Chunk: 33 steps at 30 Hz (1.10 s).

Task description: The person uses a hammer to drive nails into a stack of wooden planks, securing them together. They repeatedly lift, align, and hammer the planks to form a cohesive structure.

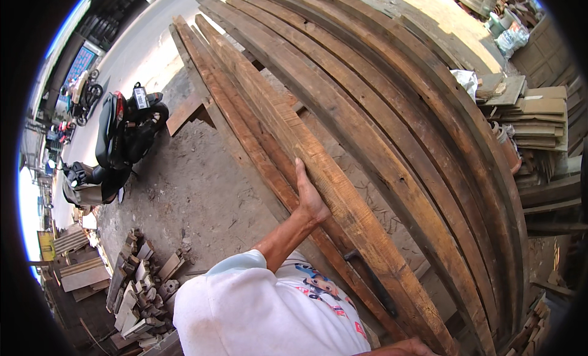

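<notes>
A long, worn brown wooden beam (343, 191) runs from the far left to the lower right in front of me. My left hand (310, 200) grips its left side near the middle, thumb stretched up along the face and fingers hidden beneath. At the bottom edge my right hand (416, 347), partly cut off, is closed at the beam's near end. A narrower reddish beam (245, 135) lies just left of it. Between the two, close to my body, rests a dark tool (370, 282) with a short crosspiece; its kind is unclear.
Several more long beams (392, 129) lie side by side to the right. A black motorcycle (125, 135) stands at the left, beyond bare ground (202, 178). Wood offcuts (138, 292) are heaped at the lower left. Stacked boards (539, 120) occupy the right side.
</notes>
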{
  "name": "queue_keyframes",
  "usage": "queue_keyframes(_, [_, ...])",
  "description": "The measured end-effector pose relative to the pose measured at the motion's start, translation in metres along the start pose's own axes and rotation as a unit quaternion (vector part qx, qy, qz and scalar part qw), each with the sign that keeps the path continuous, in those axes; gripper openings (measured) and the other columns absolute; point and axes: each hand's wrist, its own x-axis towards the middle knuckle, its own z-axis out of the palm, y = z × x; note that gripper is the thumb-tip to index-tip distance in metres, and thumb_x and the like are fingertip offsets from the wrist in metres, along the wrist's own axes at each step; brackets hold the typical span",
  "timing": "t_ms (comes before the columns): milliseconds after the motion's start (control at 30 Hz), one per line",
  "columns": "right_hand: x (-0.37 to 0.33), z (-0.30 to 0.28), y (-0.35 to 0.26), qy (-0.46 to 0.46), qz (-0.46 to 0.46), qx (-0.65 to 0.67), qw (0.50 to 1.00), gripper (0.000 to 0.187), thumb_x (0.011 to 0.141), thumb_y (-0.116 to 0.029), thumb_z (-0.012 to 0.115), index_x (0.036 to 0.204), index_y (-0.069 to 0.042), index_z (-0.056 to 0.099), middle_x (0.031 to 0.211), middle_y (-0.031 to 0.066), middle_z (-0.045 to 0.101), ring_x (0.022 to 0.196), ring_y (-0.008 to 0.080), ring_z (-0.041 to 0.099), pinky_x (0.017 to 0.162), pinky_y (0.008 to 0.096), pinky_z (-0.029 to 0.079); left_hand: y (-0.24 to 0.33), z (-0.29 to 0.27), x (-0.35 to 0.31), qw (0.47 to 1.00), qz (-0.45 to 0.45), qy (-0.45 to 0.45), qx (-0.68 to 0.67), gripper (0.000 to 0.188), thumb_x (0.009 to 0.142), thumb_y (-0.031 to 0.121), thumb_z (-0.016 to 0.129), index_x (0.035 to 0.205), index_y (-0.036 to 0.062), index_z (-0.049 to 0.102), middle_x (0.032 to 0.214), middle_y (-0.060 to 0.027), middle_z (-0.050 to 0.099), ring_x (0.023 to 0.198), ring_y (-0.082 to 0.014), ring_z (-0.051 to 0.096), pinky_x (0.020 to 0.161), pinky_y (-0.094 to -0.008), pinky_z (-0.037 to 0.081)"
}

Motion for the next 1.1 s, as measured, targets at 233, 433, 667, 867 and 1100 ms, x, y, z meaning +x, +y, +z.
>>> queue_keyframes(233, [-0.012,0.011,0.0,-0.029,0.042,0.017,0.999,0.086,0.092,-0.061,0.068,0.16,-0.02,0.036,0.166,0.0144,0.031,0.154,0.0355,0.027,0.124,0.0592,0.024,0.032,0.042,-0.017,0.992,0.071,-0.082,0.064,0.078,0.101,0.074,0.032,0.135,0.0061,0.051,0.118,-0.0163,0.061,0.113,-0.0281,0.064,0.092,-0.0473,0.06])
queue_keyframes(433, [-0.008,0.017,-0.002,-0.043,0.066,0.042,0.996,0.087,0.09,-0.06,0.07,0.161,-0.022,0.036,0.166,0.0145,0.032,0.154,0.0349,0.027,0.124,0.0589,0.024,0.054,0.087,0.001,0.984,0.1,-0.11,0.098,0.07,0.107,0.061,0.037,0.144,0.002,0.042,0.125,-0.0185,0.059,0.116,-0.0286,0.066,0.096,-0.0455,0.062])
queue_keyframes(667, [0.0,0.014,-0.014,-0.038,0.069,0.054,0.995,0.089,0.089,-0.059,0.073,0.161,-0.025,0.036,0.166,0.0147,0.033,0.154,0.0343,0.027,0.124,0.0587,0.023,0.041,0.107,0.032,0.982,0.088,-0.115,0.121,0.078,0.106,0.064,0.038,0.149,-0.0002,0.037,0.139,-0.0239,0.052,0.128,-0.0368,0.059,0.107,-0.0529,0.054])
queue_keyframes(867, [0.002,0.023,-0.024,-0.025,-0.058,-0.077,0.995,0.071,0.101,-0.047,0.061,0.158,-0.011,0.038,0.165,0.0188,0.029,0.149,0.036,0.034,0.124,0.0564,0.03,0.028,0.11,0.061,0.982,0.079,-0.115,0.124,0.062,0.11,0.051,0.041,0.148,0.0012,0.04,0.135,-0.0195,0.056,0.127,-0.0347,0.058,0.109,-0.0499,0.051])
queue_keyframes(1100, [0.026,0.067,-0.001,-0.046,0.184,0.154,0.97,0.069,0.103,-0.048,0.059,0.155,-0.008,0.039,0.145,0.013,0.053,0.128,0.0304,0.053,0.104,0.0489,0.05,0.038,0.122,0.13,0.966,0.09,-0.072,0.231,0.066,0.111,0.054,0.032,0.155,0.0047,0.034,0.152,-0.0205,0.045,0.135,-0.039,0.05,0.112,-0.0564,0.047])
